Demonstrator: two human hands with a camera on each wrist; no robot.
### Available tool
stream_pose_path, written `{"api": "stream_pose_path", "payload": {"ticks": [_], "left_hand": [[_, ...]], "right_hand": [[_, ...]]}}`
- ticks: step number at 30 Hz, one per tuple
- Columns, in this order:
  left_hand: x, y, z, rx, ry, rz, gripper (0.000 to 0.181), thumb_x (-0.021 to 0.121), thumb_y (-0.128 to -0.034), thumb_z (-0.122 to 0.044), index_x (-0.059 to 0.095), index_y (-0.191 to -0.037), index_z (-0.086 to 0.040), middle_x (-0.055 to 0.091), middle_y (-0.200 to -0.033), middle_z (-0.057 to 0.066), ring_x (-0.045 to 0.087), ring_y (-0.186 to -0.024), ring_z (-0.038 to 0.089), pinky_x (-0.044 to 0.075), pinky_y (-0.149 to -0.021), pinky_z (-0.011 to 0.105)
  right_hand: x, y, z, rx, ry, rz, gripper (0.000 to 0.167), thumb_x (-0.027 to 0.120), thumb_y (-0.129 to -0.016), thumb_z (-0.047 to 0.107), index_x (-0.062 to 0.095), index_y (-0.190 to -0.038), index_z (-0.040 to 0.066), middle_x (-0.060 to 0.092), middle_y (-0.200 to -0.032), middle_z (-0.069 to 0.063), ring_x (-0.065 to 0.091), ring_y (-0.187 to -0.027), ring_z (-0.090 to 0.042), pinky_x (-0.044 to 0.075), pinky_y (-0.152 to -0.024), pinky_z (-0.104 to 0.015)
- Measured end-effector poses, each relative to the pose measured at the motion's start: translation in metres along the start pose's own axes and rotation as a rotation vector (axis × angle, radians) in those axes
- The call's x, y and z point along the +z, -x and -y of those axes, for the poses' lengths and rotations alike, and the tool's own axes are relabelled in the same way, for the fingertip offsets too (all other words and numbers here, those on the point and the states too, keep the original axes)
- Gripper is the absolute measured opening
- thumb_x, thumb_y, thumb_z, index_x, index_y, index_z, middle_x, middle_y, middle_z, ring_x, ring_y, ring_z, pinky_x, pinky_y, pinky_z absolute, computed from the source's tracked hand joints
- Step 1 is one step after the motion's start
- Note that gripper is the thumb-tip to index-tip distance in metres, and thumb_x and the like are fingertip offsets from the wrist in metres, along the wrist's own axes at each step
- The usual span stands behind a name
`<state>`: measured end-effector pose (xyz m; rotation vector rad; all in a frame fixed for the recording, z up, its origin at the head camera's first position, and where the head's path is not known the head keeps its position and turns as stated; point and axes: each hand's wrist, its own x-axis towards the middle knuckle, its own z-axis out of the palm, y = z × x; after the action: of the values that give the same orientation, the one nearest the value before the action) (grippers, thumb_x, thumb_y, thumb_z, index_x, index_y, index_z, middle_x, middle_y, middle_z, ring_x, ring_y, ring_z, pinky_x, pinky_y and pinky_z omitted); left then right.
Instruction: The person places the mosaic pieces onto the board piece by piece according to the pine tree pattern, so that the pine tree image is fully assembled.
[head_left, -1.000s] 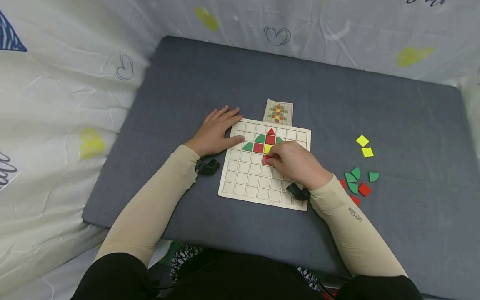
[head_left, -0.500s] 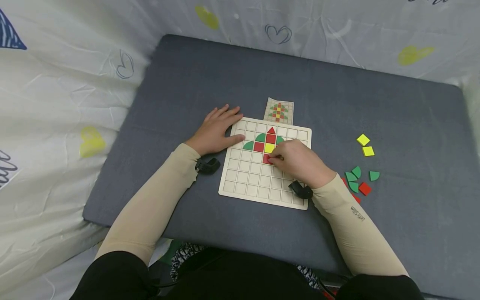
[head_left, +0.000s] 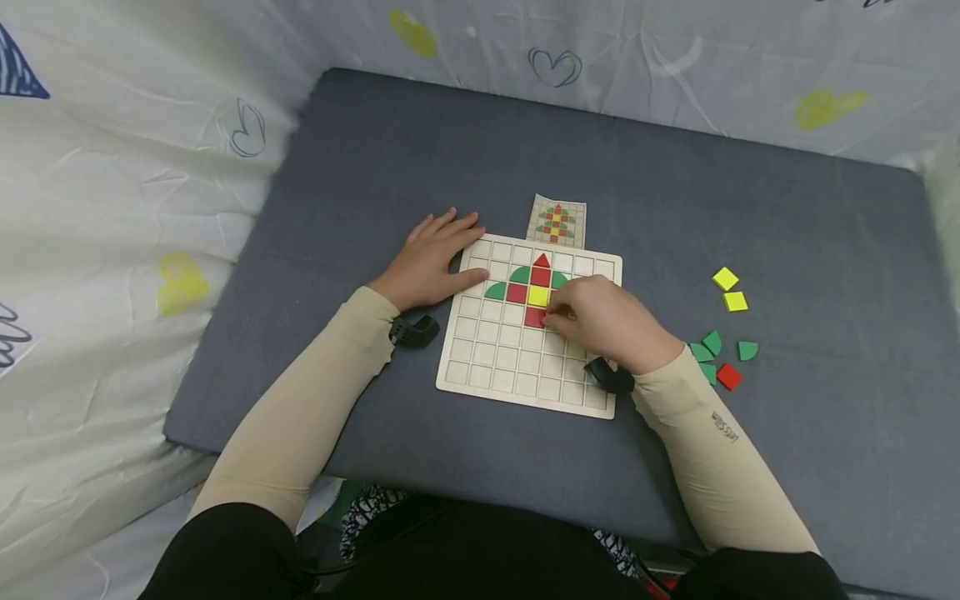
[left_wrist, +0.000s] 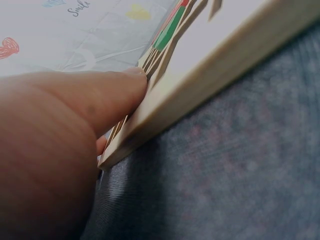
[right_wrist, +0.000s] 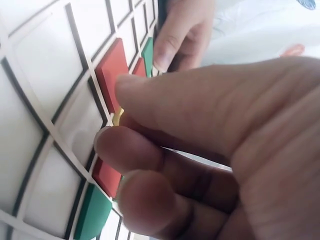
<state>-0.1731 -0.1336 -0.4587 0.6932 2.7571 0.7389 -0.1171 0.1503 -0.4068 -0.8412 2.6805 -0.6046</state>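
A white gridded wooden board [head_left: 487,354] lies on the grey table, with red, green and yellow tiles set in its cells. My right hand [head_left: 603,321] is over its right half, the thumb touching a red square tile [head_left: 535,317] that lies flat in a cell below a yellow square tile [head_left: 538,296]. In the right wrist view the other fingers [right_wrist: 147,200] are loosely bent beside that red tile [right_wrist: 111,67] and grip nothing visible. My left hand [head_left: 427,267] rests spread at the board's upper left corner, thumb on its surface. The right hand hides some cells.
A small pattern card [head_left: 557,221] lies against the board's far edge. To the right are two yellow squares [head_left: 724,278], several green quarter-round tiles [head_left: 747,351] and a red square [head_left: 729,377]. My right sleeve [head_left: 690,417] covers part of that group.
My right fingers have drawn slightly right, off most of the red square, uncovering more of it. The right forearm has shifted right over the loose red tiles. My left hand stays in place.
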Motion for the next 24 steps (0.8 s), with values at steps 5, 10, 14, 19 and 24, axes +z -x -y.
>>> {"api": "stream_pose_path", "payload": {"ticks": [5,10,14,19,24], "left_hand": [[0.000,0.000,0.000,-0.006,-0.003,-0.002,0.075,0.062,-0.1026,-0.055,0.042,-0.163,-0.016,0.026,-0.174,0.005,0.009,-0.164,0.027,-0.001,-0.132,0.047],[0.001,-0.001,0.000,-0.006,-0.008,0.011,0.077,0.062,-0.1026,-0.056,0.041,-0.164,-0.015,0.025,-0.174,0.005,0.008,-0.164,0.027,-0.003,-0.133,0.047],[0.002,-0.001,-0.001,0.000,0.000,0.020,0.076,0.061,-0.1030,-0.056,0.040,-0.164,-0.016,0.024,-0.174,0.005,0.007,-0.164,0.027,-0.004,-0.132,0.046],[0.002,-0.001,-0.001,0.004,-0.001,0.019,0.076,0.061,-0.1033,-0.056,0.040,-0.164,-0.016,0.024,-0.174,0.005,0.007,-0.164,0.027,-0.004,-0.132,0.046],[0.000,-0.001,0.000,0.000,-0.002,0.007,0.075,0.062,-0.1031,-0.055,0.040,-0.164,-0.016,0.025,-0.174,0.005,0.008,-0.164,0.028,-0.003,-0.132,0.046]], "right_hand": [[-0.003,0.000,-0.001,0.022,0.009,0.012,0.008,0.074,-0.094,0.012,0.081,-0.090,0.012,0.072,-0.081,0.003,0.061,-0.077,-0.018,0.053,-0.069,-0.034],[-0.009,0.003,-0.005,0.047,0.015,0.019,0.008,0.076,-0.096,0.014,0.081,-0.098,0.008,0.075,-0.089,-0.001,0.064,-0.083,-0.020,0.057,-0.076,-0.038],[-0.015,0.009,-0.010,0.072,0.008,0.012,0.009,0.075,-0.096,0.013,0.081,-0.100,0.007,0.074,-0.089,-0.003,0.064,-0.081,-0.020,0.056,-0.075,-0.037],[-0.023,0.018,-0.015,0.128,0.019,0.008,0.011,0.073,-0.096,0.012,0.079,-0.103,0.006,0.070,-0.084,-0.004,0.059,-0.072,-0.019,0.050,-0.064,-0.034],[-0.027,0.024,-0.021,0.153,0.020,0.006,0.015,0.072,-0.097,0.011,0.078,-0.106,0.002,0.070,-0.085,-0.006,0.058,-0.069,-0.019,0.048,-0.061,-0.034]]}}
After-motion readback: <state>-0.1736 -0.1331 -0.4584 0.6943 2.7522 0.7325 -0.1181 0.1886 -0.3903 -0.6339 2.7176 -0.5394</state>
